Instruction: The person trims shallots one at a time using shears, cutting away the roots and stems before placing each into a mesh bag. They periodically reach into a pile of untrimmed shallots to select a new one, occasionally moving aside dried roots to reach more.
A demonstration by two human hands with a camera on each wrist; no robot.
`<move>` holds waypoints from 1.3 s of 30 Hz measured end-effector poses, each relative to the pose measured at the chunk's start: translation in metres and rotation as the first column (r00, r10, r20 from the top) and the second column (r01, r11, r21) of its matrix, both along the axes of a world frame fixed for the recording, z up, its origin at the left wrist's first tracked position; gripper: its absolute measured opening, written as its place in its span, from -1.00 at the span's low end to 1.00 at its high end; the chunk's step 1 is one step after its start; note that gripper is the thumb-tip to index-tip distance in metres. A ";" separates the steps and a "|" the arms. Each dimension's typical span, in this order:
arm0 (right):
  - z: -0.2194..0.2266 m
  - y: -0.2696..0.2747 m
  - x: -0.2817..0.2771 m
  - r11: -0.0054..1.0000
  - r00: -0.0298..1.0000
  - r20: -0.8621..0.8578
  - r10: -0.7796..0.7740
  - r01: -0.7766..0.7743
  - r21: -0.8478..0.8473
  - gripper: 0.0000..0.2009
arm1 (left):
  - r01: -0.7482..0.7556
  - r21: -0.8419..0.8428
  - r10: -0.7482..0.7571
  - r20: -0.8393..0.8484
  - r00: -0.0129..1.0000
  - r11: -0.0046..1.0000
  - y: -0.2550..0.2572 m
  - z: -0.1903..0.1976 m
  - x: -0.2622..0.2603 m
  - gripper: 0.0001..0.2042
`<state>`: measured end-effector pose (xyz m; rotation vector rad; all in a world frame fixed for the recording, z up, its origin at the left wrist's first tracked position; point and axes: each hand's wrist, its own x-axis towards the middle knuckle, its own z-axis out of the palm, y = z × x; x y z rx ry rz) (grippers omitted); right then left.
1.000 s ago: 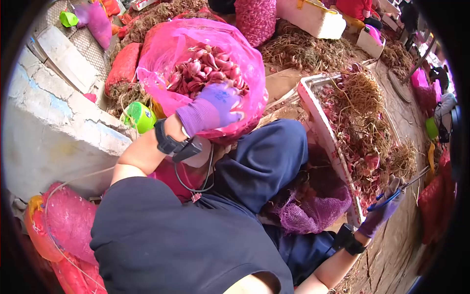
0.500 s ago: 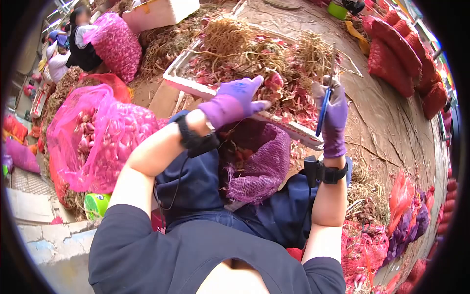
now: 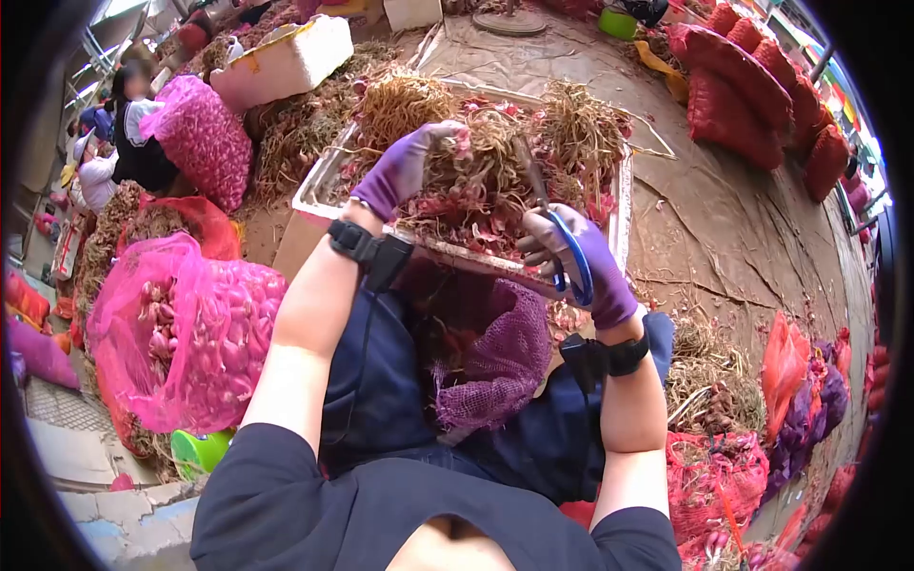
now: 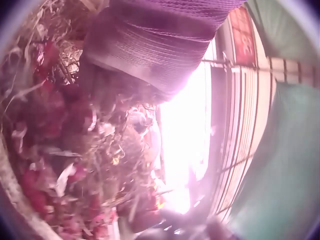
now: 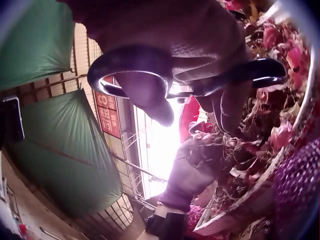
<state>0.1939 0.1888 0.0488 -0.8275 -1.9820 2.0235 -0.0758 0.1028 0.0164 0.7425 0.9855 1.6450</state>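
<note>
My gloved left hand (image 3: 405, 171) is raised over the white foam tray (image 3: 619, 224), gripping a bunch of dried shallots (image 3: 486, 157) by its upper left side. Straw-coloured stalks and roots hang from the bunch. In the right wrist view the left hand (image 5: 192, 167) has its fingers against the tangled stems. My gloved right hand (image 3: 595, 262) holds scissors (image 3: 576, 252) with blue handles, a thumb and fingers through the loops. Their blades point up and away, close to the right of the bunch. Red skins and dry stalks fill the tray.
A purple mesh bag (image 3: 505, 357) lies open between the knees, below the tray. To the left stands a pink net bag (image 3: 228, 352) of trimmed shallots. Red sacks (image 3: 738, 109) are piled at the far right, and a foam box (image 3: 286, 62) sits at the back left.
My left hand has gone from the pink net bag to the tray and picked up a bunch. The right hand has brought the scissors inward from the right, and the view has turned.
</note>
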 end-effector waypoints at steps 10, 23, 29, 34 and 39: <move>-0.030 -0.010 -0.044 0.856 0.987 -0.031 0.159 -0.153 -0.494 -0.61 | 0.011 -0.139 0.011 0.151 0.988 0.990 -0.028 -0.004 -0.012 -0.63; -0.020 -0.005 -0.050 0.938 0.942 -0.328 -0.077 -0.043 -0.344 -0.50 | 0.056 0.355 -0.225 0.456 0.861 0.933 -0.066 -0.035 -0.020 -0.48; -0.031 -0.004 -0.053 0.957 0.845 -0.450 -0.289 0.242 -0.159 -0.48 | 0.158 0.090 -0.128 -0.275 0.953 0.983 -0.026 -0.019 0.061 -0.65; -0.040 0.005 -0.051 0.917 0.811 -0.433 -0.393 0.381 -0.119 -0.53 | -0.007 0.052 0.015 -0.148 0.989 0.999 -0.011 -0.024 0.085 -0.58; -0.024 -0.010 -0.048 0.907 0.810 -0.458 -0.365 0.420 0.020 -0.58 | -0.186 0.249 0.289 -0.486 0.825 0.950 0.002 -0.036 0.101 -0.51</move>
